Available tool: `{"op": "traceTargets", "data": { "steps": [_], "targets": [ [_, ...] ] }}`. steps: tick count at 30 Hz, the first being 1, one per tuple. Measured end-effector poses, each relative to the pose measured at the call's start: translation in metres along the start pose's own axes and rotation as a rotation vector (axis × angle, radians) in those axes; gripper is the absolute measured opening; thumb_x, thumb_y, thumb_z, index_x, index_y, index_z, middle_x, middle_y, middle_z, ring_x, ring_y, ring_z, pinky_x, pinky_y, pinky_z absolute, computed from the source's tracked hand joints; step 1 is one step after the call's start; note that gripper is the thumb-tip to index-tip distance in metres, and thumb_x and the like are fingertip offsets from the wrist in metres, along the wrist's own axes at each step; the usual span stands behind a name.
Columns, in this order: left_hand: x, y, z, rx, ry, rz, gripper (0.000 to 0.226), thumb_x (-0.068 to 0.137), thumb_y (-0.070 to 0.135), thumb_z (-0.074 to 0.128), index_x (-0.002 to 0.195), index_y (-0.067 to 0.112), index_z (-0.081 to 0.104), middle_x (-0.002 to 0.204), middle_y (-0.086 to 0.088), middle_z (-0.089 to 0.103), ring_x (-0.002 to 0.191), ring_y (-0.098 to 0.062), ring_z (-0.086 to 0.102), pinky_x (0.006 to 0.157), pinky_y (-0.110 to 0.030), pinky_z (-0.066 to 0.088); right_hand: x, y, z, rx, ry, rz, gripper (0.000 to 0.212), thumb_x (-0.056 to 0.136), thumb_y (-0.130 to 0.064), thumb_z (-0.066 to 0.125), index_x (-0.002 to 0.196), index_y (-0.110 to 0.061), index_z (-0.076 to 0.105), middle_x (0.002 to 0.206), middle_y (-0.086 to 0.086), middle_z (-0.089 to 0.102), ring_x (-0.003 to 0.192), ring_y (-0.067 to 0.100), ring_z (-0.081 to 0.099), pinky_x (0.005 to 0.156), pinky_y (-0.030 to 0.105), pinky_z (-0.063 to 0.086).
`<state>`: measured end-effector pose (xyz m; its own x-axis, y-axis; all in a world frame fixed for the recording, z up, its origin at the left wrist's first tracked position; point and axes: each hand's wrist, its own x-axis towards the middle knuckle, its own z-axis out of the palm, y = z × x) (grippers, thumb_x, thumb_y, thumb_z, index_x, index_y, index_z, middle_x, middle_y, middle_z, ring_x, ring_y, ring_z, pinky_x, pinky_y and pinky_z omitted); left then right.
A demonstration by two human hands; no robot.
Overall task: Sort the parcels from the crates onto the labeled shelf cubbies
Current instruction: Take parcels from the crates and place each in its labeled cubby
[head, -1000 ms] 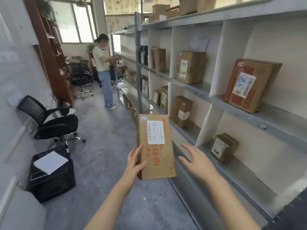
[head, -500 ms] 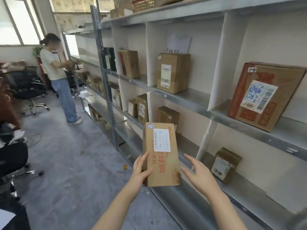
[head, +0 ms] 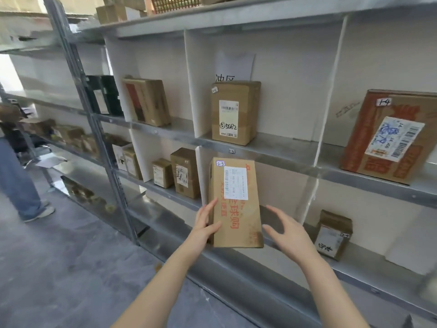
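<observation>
— What did the left hand hold?
— Its grip pinched the parcel upright: brown carton, red print, white label, "2-3" tag. The right hand hung wide beside it.
— Where?
— Before the shelf, under "1-3"

You face a grey metal shelving unit that runs from your right off towards the far left, its boards split into bays by white divider panels. Behind the boards stands a plain white back wall, with a sheet of paper fixed to it in the upper middle bay. A steel upright post marks where a second unit begins. Below you lies a grey concrete floor, scuffed and patchy. At its left edge a person in blue jeans stands. Bright light washes the far left; you cannot make out its source.
</observation>
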<state>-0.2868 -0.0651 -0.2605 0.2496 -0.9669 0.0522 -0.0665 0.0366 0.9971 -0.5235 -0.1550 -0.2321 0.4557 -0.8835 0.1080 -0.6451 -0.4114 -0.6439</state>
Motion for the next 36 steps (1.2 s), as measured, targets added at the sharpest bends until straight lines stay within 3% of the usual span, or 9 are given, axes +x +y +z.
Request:
{"op": "traceTargets", "data": {
  "steps": [4,8,12,18,21,24,28,33,36],
  "targets": [
    [0.01,-0.001,-0.035,0.003,-0.122,0.02,0.056,0.087,0.041,0.061,0.13,0.07,0.038,0.153,0.014,0.022,0.139,-0.016,0.033,0.116,-0.049,0.034,-0.006,-0.031,0.027,0.056,0.066,0.072,0.057,0.093,-0.046,0.057,0.145,-0.047,0.034,0.148,-0.013,0.044,0.136,0.013,0.041,0.107,0.036,0.039],
    [0.004,-0.021,-0.058,-0.007,-0.213,-0.011,0.053,0.087,0.04,0.06,0.125,0.072,0.041,0.153,0.015,0.023,0.137,-0.012,0.037,0.114,-0.044,0.038,-0.019,-0.048,0.053,0.139,0.116,0.13,0.053,0.093,-0.038,0.061,0.14,-0.047,0.039,0.141,-0.011,0.049,0.125,0.014,0.05,0.099,0.03,0.04],
    [-0.003,-0.046,-0.063,-0.043,-0.269,-0.062,0.055,0.097,0.028,0.06,0.135,0.061,0.039,0.155,0.01,0.023,0.135,-0.01,0.038,0.112,-0.039,0.041,-0.031,-0.049,0.077,0.198,0.083,0.2,0.052,0.091,-0.034,0.065,0.135,-0.05,0.043,0.136,-0.013,0.052,0.128,0.015,0.049,0.103,0.033,0.043],
    [0.0,-0.069,-0.053,-0.133,-0.375,-0.143,0.057,0.095,0.027,0.064,0.136,0.06,0.042,0.153,0.01,0.035,0.134,-0.014,0.044,0.099,-0.03,0.051,-0.046,-0.035,0.094,0.315,0.109,0.318,0.053,0.091,-0.027,0.067,0.131,-0.053,0.044,0.123,-0.012,0.054,0.111,0.01,0.061,0.081,0.03,0.056],
    [0.007,-0.069,-0.045,-0.102,-0.463,-0.163,0.056,0.099,0.017,0.058,0.138,0.054,0.042,0.146,0.013,0.044,0.131,-0.008,0.047,0.094,-0.024,0.052,-0.048,-0.023,0.1,0.337,0.115,0.354,0.058,0.091,-0.012,0.064,0.132,-0.049,0.045,0.123,-0.016,0.05,0.105,-0.003,0.06,0.081,0.02,0.056],
    [0.024,-0.07,-0.035,0.058,-0.517,-0.097,0.064,0.098,0.007,0.056,0.138,0.056,0.041,0.149,0.018,0.039,0.136,-0.002,0.039,0.103,-0.023,0.046,-0.04,-0.011,0.101,0.354,0.145,0.359,0.063,0.091,0.0,0.058,0.129,-0.048,0.047,0.129,-0.019,0.05,0.085,-0.017,0.059,0.076,0.009,0.051],
    [0.049,-0.072,-0.018,0.28,-0.504,-0.027,0.076,0.096,0.007,0.059,0.131,0.07,0.034,0.153,0.022,0.03,0.136,0.0,0.034,0.115,-0.041,0.038,-0.023,0.008,0.1,0.344,0.166,0.361,0.069,0.093,0.003,0.055,0.124,-0.058,0.045,0.127,-0.02,0.049,0.11,0.007,0.056,0.092,0.024,0.054],
    [0.077,-0.081,-0.004,0.286,-0.524,-0.004,0.078,0.095,0.001,0.059,0.131,0.066,0.038,0.154,0.02,0.029,0.136,0.0,0.035,0.106,-0.018,0.038,-0.004,0.031,0.102,0.332,0.211,0.373,0.07,0.093,0.005,0.055,0.128,-0.055,0.044,0.126,-0.019,0.048,0.114,0.003,0.046,0.088,0.007,0.042],
    [0.097,-0.095,-0.002,0.291,-0.524,-0.027,0.073,0.095,0.002,0.06,0.129,0.064,0.045,0.152,0.026,0.026,0.139,-0.001,0.032,0.112,-0.034,0.04,0.008,0.045,0.108,0.348,0.23,0.398,0.07,0.093,0.004,0.057,0.127,-0.056,0.045,0.125,-0.019,0.048,0.116,0.002,0.045,0.098,0.021,0.046]
  ]
}}
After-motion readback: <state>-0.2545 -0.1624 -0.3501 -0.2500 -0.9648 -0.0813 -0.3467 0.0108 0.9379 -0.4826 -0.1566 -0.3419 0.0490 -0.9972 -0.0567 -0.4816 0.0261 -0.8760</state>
